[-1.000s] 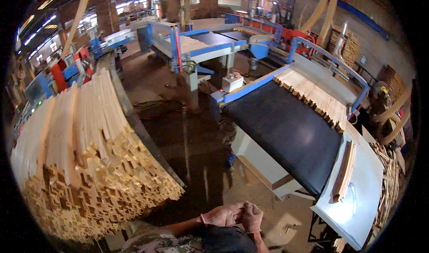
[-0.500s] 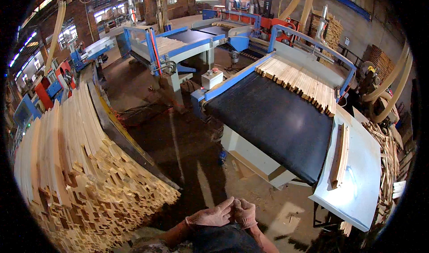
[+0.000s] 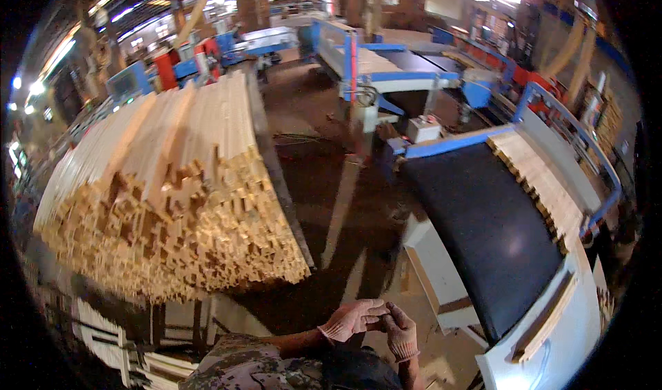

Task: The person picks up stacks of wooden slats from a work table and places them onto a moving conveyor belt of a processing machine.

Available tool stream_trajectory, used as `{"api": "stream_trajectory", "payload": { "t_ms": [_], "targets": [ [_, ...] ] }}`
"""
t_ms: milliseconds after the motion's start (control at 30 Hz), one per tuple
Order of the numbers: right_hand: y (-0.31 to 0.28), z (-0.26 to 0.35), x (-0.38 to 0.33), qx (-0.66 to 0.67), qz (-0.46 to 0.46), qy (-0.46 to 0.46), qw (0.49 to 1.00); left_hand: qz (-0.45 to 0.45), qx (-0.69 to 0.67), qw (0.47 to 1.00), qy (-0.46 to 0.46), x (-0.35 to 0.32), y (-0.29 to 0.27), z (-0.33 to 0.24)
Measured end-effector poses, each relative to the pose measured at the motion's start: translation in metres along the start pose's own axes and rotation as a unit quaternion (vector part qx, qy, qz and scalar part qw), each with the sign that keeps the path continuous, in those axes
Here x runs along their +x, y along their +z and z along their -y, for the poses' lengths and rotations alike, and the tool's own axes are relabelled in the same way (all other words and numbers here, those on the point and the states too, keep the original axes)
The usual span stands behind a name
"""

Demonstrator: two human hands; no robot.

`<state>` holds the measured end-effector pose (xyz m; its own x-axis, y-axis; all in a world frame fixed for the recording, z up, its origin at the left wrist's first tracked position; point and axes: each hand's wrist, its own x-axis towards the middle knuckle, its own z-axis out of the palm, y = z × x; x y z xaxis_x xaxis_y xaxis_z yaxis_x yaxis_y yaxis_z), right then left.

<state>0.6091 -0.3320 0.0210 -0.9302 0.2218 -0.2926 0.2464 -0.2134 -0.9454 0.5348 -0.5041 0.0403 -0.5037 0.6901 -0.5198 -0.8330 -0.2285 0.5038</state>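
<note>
My left hand (image 3: pixel 352 320) and my right hand (image 3: pixel 400 331), both in pinkish work gloves, meet close to my body at the bottom of the view. The fingers of the two touch each other, and I see nothing held in either. A big stack of pale wooden slats (image 3: pixel 172 197) lies to my left, its cut ends facing me. On my right runs a black conveyor belt (image 3: pixel 489 231) with a row of wooden strips (image 3: pixel 541 183) along its far side.
A single wooden strip (image 3: pixel 548 317) lies on the white table (image 3: pixel 572 348) at the belt's near end. Blue-framed machines (image 3: pixel 386 66) stand farther back. A brown concrete floor (image 3: pixel 331 183) runs between the stack and the belt.
The view has swung to the left, so the slat stack sits nearer the middle and the belt farther right. My hands stay together in front of my body.
</note>
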Motion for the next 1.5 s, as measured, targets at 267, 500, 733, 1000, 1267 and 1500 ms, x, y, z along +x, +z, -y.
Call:
{"api": "stream_trajectory", "payload": {
  "t_ms": [267,500,733,1000,1267,1500],
  "targets": [
    [0.004,-0.006,0.015,-0.218,0.107,-0.055,0.969,0.086,0.11,0.95,0.278,0.016,-0.066,0.071],
    [-0.017,-0.092,0.065,-0.177,0.003,-0.099,0.979,0.107,0.026,0.986,0.123,0.018,-0.058,0.071],
    [-0.015,-0.073,0.057,-0.229,0.156,-0.095,0.956,0.06,0.28,0.937,0.199,0.046,-0.128,0.099],
    [0.012,-0.028,0.016,-0.115,0.265,0.016,0.957,-0.064,0.481,0.856,0.177,0.012,-0.099,0.068],
    [0.019,-0.053,0.022,-0.431,0.159,-0.127,0.879,-0.064,0.257,0.956,0.124,0.023,-0.104,0.084],
    [0.018,-0.073,0.022,-0.272,0.139,-0.149,0.941,-0.006,0.172,0.977,0.128,0.054,-0.16,0.122]
  ]
}}
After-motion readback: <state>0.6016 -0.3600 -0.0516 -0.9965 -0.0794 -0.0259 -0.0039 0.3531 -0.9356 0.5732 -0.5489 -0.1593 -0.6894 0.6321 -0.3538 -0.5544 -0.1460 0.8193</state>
